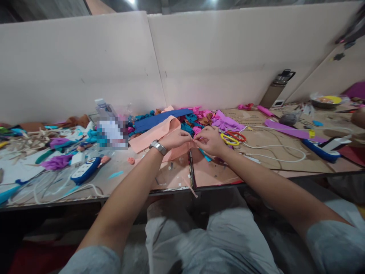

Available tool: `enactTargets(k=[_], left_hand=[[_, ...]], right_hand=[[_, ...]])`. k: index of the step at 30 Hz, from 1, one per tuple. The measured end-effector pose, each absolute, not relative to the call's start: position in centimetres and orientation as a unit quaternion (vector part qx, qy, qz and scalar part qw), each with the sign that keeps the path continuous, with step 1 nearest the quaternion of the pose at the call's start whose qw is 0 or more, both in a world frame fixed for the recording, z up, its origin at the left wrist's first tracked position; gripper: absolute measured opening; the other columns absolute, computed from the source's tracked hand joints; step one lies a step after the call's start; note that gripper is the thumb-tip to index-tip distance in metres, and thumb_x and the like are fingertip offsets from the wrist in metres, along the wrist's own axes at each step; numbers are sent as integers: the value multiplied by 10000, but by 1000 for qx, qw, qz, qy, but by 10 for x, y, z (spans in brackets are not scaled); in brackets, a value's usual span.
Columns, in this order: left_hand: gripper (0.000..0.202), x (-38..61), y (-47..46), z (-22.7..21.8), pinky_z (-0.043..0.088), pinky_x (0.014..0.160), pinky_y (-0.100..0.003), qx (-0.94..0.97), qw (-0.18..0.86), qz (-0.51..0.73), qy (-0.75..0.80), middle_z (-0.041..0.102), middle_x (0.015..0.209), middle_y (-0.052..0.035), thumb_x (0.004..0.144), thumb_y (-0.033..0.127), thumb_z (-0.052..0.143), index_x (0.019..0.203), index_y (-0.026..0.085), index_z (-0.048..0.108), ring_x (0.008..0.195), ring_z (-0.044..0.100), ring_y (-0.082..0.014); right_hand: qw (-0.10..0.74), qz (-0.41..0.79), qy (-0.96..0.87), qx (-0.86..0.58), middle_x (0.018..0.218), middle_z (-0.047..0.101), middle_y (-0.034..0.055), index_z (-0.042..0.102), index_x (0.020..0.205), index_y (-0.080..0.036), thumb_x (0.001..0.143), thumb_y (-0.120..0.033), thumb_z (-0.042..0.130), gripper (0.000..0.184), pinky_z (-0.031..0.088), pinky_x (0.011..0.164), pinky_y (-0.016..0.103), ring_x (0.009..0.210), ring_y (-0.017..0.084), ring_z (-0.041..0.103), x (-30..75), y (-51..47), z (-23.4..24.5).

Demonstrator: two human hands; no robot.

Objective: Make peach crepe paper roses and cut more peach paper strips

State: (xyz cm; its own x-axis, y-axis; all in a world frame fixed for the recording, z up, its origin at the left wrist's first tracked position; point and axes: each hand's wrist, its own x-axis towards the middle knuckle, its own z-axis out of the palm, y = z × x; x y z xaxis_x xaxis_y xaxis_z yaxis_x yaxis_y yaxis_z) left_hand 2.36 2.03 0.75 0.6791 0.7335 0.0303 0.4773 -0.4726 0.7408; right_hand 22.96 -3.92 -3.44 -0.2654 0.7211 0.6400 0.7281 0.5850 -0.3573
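My left hand, with a metal watch on its wrist, pinches the edge of a peach strip of crepe-like material. Close beside it, my right hand has thumb and fingers closed on the same strip. The fingertips of both hands almost meet. Part of the strip curls up behind my left hand, and another part hangs below the fingers. Just right of my right hand lie scissors with yellow handles and an orange-red pair of handles.
Behind the hands are a blue strip and a heap of colourful scraps. A clear bottle stands left; a tall flask stands right by the wall panel. Blue-and-white power strips and white cables lie on the table.
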Motion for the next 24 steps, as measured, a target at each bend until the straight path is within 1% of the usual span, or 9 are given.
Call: enactTargets(k=[2, 5, 8, 11, 15, 20, 24], left_hand=[[321, 24, 21, 7, 366, 592, -269, 846, 342, 179, 369, 667, 703, 3, 813, 459, 603, 774, 179, 756, 651, 512, -137], [314, 24, 22, 7, 339, 573, -266, 855, 311, 185, 373, 668, 701, 1, 807, 450, 608, 777, 178, 763, 642, 500, -134], [299, 24, 22, 7, 359, 591, -262, 863, 287, 191, 369, 686, 717, -7, 808, 426, 599, 774, 172, 754, 676, 533, -144], [273, 26, 19, 7, 388, 621, -260, 872, 267, 193, 362, 708, 762, -13, 812, 392, 584, 793, 170, 742, 717, 574, -155], [250, 28, 13, 7, 386, 622, -265, 883, 237, 192, 355, 688, 730, -12, 823, 355, 561, 780, 166, 718, 691, 577, -156], [252, 30, 7, 8, 363, 604, -270, 897, 208, 195, 338, 676, 706, -16, 849, 346, 557, 801, 159, 718, 647, 565, -151], [264, 32, 4, 8, 372, 624, -269, 913, 155, 200, 321, 720, 769, -33, 884, 334, 546, 836, 158, 735, 679, 597, -156]], right_hand=[[396, -5, -794, -462, 894, 766, 41, 749, 863, -254, 867, -317, 674, 99, 263, 913, 451, 998, 257, 589, 230, -39, -35], [390, -3, -792, -469, 903, 763, 48, 745, 861, -249, 872, -307, 668, 97, 263, 907, 451, 1005, 265, 583, 229, -39, -35], [388, 7, -790, -474, 953, 761, 57, 742, 864, -241, 875, -301, 674, 91, 269, 919, 461, 1020, 275, 582, 228, -38, -35], [403, 35, -783, -473, 1035, 744, 67, 736, 845, -231, 867, -281, 679, 79, 297, 945, 468, 1050, 280, 583, 228, -36, -36], [415, 61, -776, -471, 1109, 710, 71, 726, 832, -222, 852, -242, 672, 60, 361, 962, 445, 1093, 271, 587, 229, -30, -40], [415, 81, -775, -469, 1116, 691, 70, 704, 823, -223, 876, -261, 635, 95, 393, 980, 436, 1096, 260, 592, 232, -24, -45], [409, 89, -778, -468, 1103, 683, 75, 676, 812, -223, 889, -269, 593, 122, 403, 971, 426, 1083, 253, 587, 232, -22, -48]])
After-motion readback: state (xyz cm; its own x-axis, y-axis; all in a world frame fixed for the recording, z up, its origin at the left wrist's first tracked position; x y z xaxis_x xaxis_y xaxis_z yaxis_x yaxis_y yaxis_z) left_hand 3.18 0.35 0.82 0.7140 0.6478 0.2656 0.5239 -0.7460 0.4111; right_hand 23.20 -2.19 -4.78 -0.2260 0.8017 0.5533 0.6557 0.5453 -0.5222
